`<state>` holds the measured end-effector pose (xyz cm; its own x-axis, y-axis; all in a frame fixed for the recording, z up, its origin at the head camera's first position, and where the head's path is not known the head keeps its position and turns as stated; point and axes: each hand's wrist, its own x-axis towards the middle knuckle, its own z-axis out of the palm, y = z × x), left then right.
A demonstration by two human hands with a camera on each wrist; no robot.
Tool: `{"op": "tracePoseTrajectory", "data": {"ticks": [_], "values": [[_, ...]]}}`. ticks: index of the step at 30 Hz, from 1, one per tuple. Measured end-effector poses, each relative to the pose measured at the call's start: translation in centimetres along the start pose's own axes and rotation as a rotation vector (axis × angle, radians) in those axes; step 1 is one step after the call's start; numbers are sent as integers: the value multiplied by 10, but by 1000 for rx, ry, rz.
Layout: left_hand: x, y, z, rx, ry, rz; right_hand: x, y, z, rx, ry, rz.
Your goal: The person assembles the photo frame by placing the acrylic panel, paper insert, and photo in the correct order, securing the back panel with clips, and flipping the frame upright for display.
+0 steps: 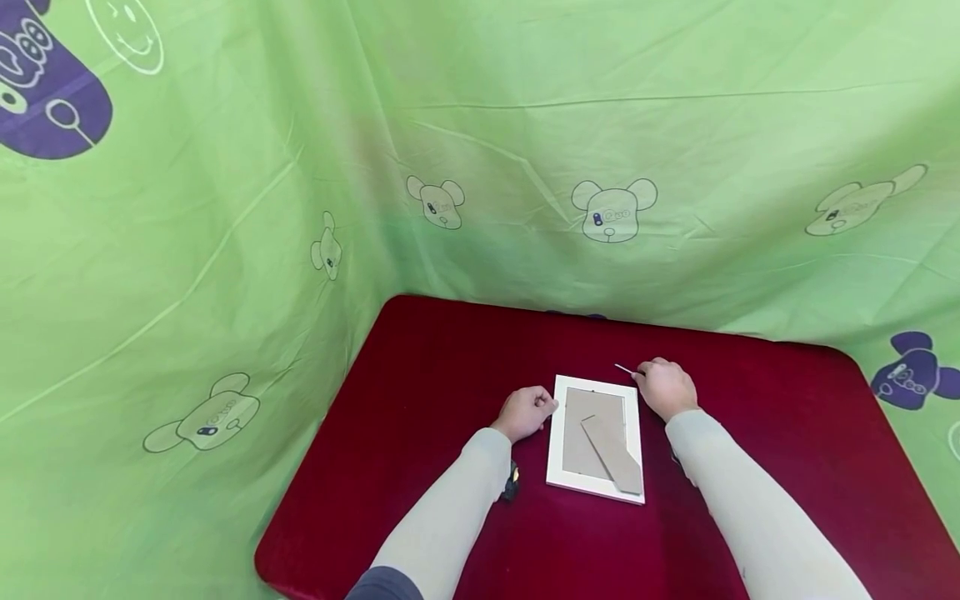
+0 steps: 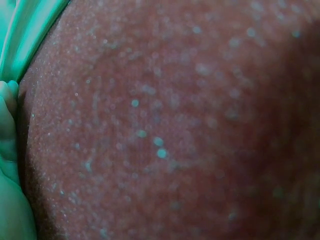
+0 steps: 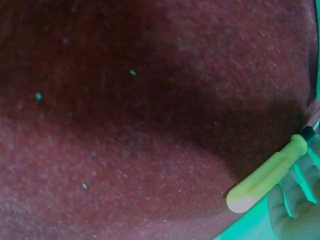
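A white picture frame (image 1: 557, 442) lies back side up on the red table, with its beige backing board (image 1: 581, 454) and a slanted stand leg (image 1: 611, 454) showing. At the frame's upper left edge, my left hand (image 1: 525, 412) has curled fingers and holds the rim with its fingertips. My right hand (image 1: 666, 387) is just off the upper right corner. It grips a screwdriver, whose thin shaft (image 1: 623, 367) points left over the table in the head view. The right wrist view shows its yellow-green handle (image 3: 267, 175) lying along the fingers. In the left wrist view, only part of the left hand (image 2: 7, 135) appears.
The dark red table (image 1: 435, 358) has rounded corners and a speckled surface up close. Green cloth (image 1: 510, 275) printed with bear heads hangs behind it and along its left side.
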<state>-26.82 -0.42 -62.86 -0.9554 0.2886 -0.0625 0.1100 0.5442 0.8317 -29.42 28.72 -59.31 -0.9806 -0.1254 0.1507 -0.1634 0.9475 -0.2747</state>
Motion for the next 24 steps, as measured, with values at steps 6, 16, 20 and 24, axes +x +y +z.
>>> {"op": "tracePoseTrajectory", "data": {"ticks": [6,16,20,24], "values": [[-1,2,3,11,-18,-2,-8,3,6,11,4,37],[-1,1,1,10,-26,-22,-10,-2,10,43,57,69],[-1,1,0,9,-29,-19,-7,-1,11,35,46,93],[-1,1,-2,1,-19,-10,-4,0,11,50,48,90]]}}
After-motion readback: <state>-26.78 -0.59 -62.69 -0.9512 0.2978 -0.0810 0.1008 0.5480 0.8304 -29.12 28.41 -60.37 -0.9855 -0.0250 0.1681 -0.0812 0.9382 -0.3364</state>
